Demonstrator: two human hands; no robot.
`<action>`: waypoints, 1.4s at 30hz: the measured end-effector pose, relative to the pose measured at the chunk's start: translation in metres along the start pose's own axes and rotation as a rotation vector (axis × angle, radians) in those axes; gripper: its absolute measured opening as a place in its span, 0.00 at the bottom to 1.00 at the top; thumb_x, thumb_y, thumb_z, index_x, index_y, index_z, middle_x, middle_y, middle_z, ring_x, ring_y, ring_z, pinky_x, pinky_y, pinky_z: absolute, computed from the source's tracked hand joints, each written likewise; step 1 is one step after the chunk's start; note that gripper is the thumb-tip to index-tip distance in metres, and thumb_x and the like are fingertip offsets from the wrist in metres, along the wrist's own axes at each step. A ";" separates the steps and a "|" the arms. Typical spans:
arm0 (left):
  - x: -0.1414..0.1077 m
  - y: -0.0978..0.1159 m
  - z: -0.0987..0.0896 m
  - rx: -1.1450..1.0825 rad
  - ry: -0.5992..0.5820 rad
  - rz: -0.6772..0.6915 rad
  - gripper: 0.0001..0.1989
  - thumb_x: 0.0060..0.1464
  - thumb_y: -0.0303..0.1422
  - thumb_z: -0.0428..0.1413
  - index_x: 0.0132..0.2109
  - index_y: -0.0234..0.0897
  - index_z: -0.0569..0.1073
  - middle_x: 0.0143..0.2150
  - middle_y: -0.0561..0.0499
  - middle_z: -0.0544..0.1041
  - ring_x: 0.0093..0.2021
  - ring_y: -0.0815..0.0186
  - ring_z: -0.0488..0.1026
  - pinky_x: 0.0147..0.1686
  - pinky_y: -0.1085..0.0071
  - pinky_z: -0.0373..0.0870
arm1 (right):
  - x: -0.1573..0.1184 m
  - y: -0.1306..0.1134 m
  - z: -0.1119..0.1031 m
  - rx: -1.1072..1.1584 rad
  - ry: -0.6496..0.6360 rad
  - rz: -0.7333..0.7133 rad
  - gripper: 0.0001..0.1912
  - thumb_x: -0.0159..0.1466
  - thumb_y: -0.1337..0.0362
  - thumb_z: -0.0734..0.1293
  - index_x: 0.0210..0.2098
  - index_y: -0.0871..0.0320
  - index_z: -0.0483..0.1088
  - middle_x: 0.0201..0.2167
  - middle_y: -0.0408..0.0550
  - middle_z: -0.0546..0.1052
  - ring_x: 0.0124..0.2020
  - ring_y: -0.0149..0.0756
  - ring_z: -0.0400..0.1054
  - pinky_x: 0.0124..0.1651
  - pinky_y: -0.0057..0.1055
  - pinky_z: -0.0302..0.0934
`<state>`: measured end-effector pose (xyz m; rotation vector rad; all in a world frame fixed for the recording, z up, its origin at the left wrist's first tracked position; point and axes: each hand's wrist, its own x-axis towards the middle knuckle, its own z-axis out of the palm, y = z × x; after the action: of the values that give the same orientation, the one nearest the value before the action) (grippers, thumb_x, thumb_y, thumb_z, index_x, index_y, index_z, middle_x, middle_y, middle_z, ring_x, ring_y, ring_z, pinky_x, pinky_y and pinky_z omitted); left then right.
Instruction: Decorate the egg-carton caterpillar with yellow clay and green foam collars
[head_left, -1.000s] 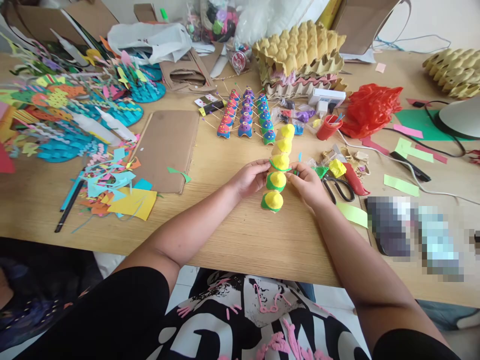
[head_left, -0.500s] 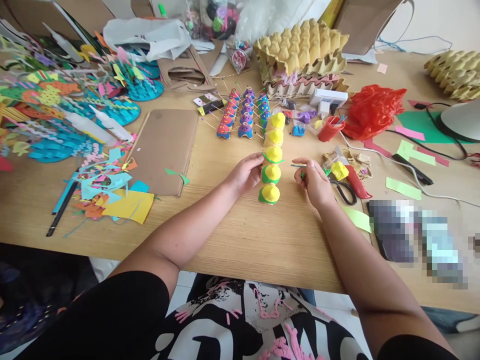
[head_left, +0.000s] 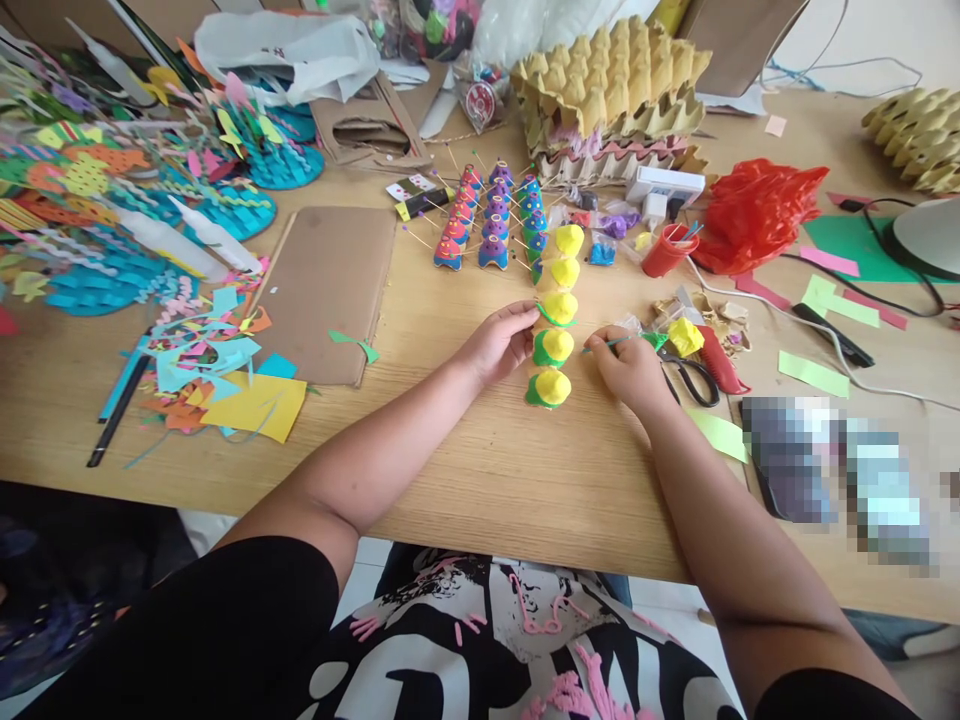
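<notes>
A strip of egg carton stands out in front of me, its several humps covered in yellow clay. Green clay lines the lower edges of the nearer humps. My left hand pinches the strip's left side between thumb and fingers. To the right of the strip, a little apart from it, my right hand grips a thin blue stick pointing left. Beyond the strip sit finished-looking egg-carton strips: a red and blue one, a purple one and a blue one, with pins stuck in their sides.
Scissors and a yellow clay lump lie by my right hand. A brown cardboard sheet and paper scraps are at left. Behind stand stacked egg trays, a red cup and a red plastic bag.
My right hand has turned over, its fingers closing more downward round the stick. The egg-carton strip has tilted slightly, showing more green on its left. The whole view has shifted a little.
</notes>
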<state>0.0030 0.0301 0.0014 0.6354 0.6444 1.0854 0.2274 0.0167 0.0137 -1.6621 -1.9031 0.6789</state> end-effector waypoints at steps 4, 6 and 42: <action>0.001 -0.003 -0.001 -0.052 -0.002 0.006 0.12 0.55 0.34 0.70 0.42 0.34 0.79 0.34 0.54 0.82 0.29 0.73 0.77 0.32 0.77 0.71 | 0.001 0.002 0.001 -0.111 -0.033 0.056 0.12 0.67 0.54 0.64 0.39 0.54 0.75 0.22 0.43 0.72 0.26 0.38 0.63 0.33 0.36 0.51; 0.001 -0.003 -0.001 -0.064 -0.006 0.007 0.12 0.54 0.33 0.71 0.42 0.33 0.79 0.34 0.53 0.82 0.29 0.73 0.77 0.30 0.77 0.71 | 0.001 0.002 0.001 -0.131 -0.018 0.061 0.11 0.66 0.54 0.65 0.37 0.53 0.74 0.22 0.42 0.71 0.25 0.37 0.61 0.32 0.36 0.50; -0.003 0.009 0.005 -0.092 -0.033 -0.023 0.10 0.70 0.27 0.52 0.41 0.32 0.77 0.27 0.53 0.80 0.25 0.71 0.77 0.33 0.75 0.74 | 0.038 -0.033 -0.014 1.452 -0.024 0.080 0.17 0.59 0.60 0.80 0.32 0.50 0.67 0.25 0.35 0.73 0.28 0.26 0.68 0.23 0.22 0.57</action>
<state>-0.0001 0.0292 0.0117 0.5643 0.5683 1.0752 0.2086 0.0505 0.0481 -0.7211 -0.7904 1.5625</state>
